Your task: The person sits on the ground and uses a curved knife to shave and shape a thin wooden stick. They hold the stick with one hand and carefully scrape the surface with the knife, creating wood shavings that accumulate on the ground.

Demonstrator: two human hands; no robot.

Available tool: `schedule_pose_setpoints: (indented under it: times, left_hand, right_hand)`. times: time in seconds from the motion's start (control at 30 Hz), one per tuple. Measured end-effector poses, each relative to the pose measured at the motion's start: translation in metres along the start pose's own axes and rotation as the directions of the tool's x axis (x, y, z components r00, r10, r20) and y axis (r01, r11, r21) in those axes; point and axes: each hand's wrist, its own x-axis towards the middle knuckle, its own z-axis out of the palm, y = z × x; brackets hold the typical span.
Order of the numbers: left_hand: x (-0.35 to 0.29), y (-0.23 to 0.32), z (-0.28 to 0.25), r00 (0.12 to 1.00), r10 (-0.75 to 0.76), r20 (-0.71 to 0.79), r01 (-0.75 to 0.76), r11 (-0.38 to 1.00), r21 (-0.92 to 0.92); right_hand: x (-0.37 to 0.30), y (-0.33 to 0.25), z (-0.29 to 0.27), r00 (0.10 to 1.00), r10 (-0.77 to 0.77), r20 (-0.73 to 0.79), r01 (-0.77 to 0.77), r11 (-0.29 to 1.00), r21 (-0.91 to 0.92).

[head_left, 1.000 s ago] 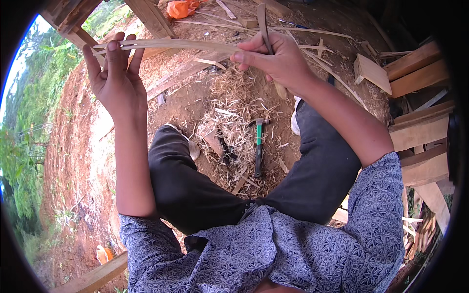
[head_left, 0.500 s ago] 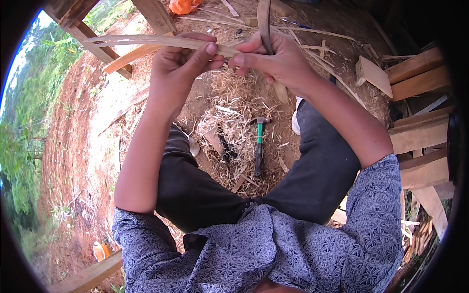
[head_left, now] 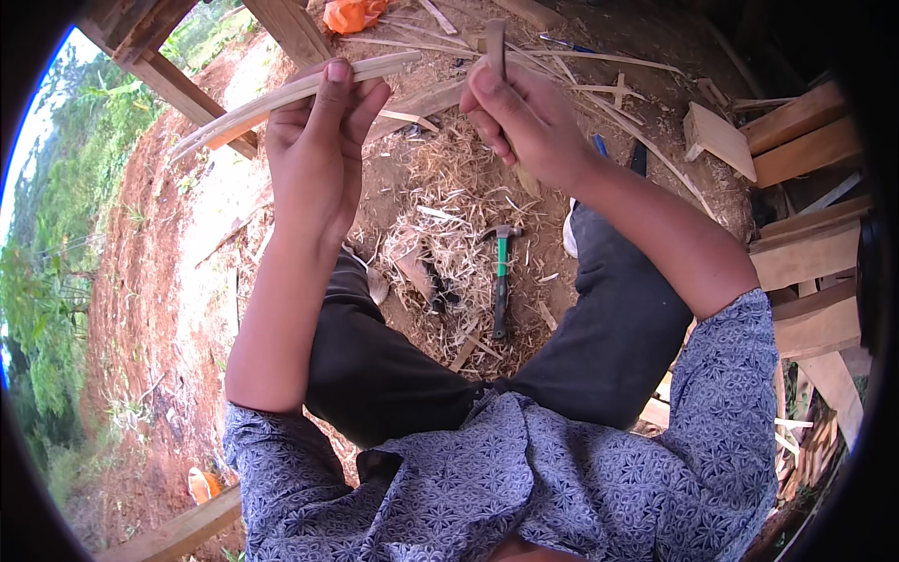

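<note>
In my left hand [head_left: 316, 150] is a thin, pale wooden strip [head_left: 220, 125], pinched between thumb and fingers. It curves down toward the left, and its other end reaches past my fingertips to the right. My right hand [head_left: 536, 122] is wrapped around a knife [head_left: 496, 47]; its dark blade points up and away from me. Below the fist, part of its wooden handle [head_left: 528, 180] shows. The blade and the strip are apart, with a gap between my two hands. My palm and fingers hide the middle of the knife.
Between my feet a claw hammer [head_left: 501, 281] with a green and black handle lies on a heap of wood shavings [head_left: 449, 178]. Long strips [head_left: 609, 59] are strewn beyond my hands. Wooden boards [head_left: 805, 140] are stacked at the right; a timber frame [head_left: 187, 89] stands far left.
My hands have moved apart. The left hand has shifted left with the strip, whose right end has come away from the right hand. The knife has turned a little with my right hand.
</note>
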Motion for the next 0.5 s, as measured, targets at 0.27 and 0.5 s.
schedule_pose_setpoints:
  times: [0.27, 0.5]
  left_hand:
    - [-0.008, 0.000, 0.014, 0.989, -0.109, 0.099, 0.119, 0.987, -0.109]
    - [-0.015, 0.001, 0.014, 0.979, -0.164, 0.119, 0.181, 0.973, -0.144]
  right_hand:
    - [0.002, -0.020, 0.028, 0.980, -0.195, -0.035, 0.180, 0.952, -0.248]
    - [0.010, -0.013, 0.032, 0.934, -0.351, -0.071, 0.323, 0.910, -0.259]
